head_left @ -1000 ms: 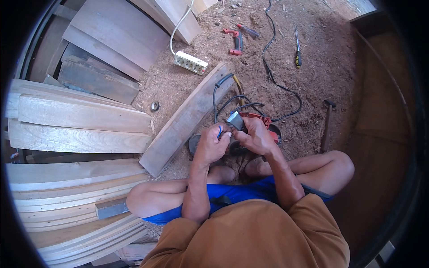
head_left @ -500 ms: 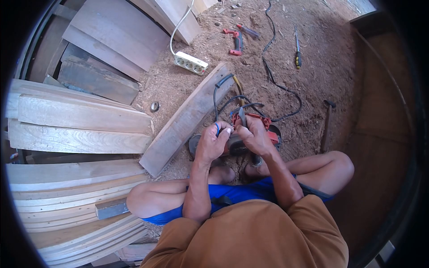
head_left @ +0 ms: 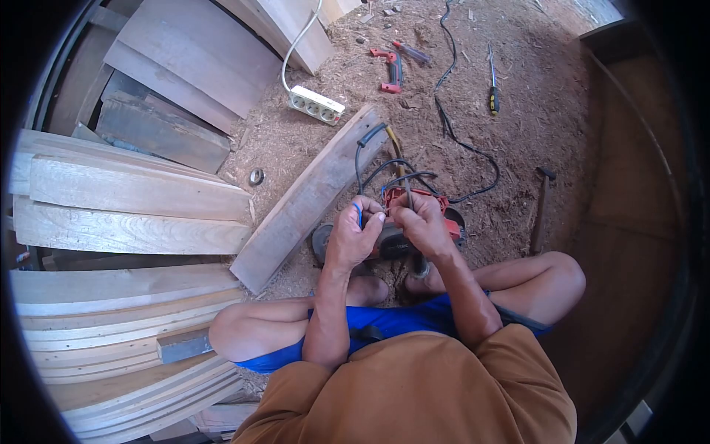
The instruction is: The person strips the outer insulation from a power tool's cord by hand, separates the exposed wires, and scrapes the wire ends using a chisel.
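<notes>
My left hand (head_left: pixel 350 235) is closed in a pinch on a thin blue wire (head_left: pixel 359 215), which loops over the fingers. Close beside it, my right hand (head_left: pixel 429 228) is closed around a knife, whose narrow blade (head_left: pixel 408 194) points away from me and shows nearly edge-on. Both sets of fingertips almost meet above a red and black power tool (head_left: pixel 453 226) lying between my crossed legs. Its red housing looks opened, and the hands cover much of it. A black cord (head_left: pixel 357 166) runs from around the tool over a wooden plank (head_left: pixel 302 203).
Beyond the plank lie a white power strip (head_left: pixel 316 104), a red and black handle piece (head_left: pixel 394 72) and two screwdrivers (head_left: pixel 493 98). A roll of black tape (head_left: pixel 257 177) is on the sawdust. At right rests a hammer (head_left: pixel 542 211); stacked boards (head_left: pixel 133 214) line the left.
The knife blade has turned from showing its broad side to nearly edge-on. The left hand still pinches the blue wire in almost the same place.
</notes>
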`<state>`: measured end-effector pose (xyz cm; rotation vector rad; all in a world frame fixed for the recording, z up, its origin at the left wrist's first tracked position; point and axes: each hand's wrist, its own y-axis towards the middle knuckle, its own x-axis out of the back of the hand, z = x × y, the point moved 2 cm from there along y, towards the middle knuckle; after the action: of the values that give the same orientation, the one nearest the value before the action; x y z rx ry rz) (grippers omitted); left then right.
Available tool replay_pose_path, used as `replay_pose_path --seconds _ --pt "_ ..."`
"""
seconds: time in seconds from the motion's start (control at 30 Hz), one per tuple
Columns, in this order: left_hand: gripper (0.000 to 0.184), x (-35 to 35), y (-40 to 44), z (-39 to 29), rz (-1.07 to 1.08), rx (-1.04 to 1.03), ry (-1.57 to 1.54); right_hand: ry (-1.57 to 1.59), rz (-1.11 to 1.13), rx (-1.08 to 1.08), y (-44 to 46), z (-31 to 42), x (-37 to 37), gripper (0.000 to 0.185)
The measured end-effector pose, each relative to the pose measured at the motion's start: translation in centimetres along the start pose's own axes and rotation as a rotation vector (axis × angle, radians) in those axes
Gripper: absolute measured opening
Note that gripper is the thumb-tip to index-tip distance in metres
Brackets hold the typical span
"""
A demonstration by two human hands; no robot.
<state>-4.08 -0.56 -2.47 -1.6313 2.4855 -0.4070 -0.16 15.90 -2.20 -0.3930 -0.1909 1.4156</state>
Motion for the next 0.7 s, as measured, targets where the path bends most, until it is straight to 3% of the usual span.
replay_pose_path --seconds 0.37,0.7 --pt "0.011 0.0 -0.1 -1.0 0.04 -0.061 -0.005 0.212 -0.002 -0.222 0.2 -0.3 -0.2 0.015" --pt "0.014 -0.1 0.0 -0.3 0.043 -0.072 -0.027 0.256 0.08 -0.223 0.0 0.0 -0.1 0.018"
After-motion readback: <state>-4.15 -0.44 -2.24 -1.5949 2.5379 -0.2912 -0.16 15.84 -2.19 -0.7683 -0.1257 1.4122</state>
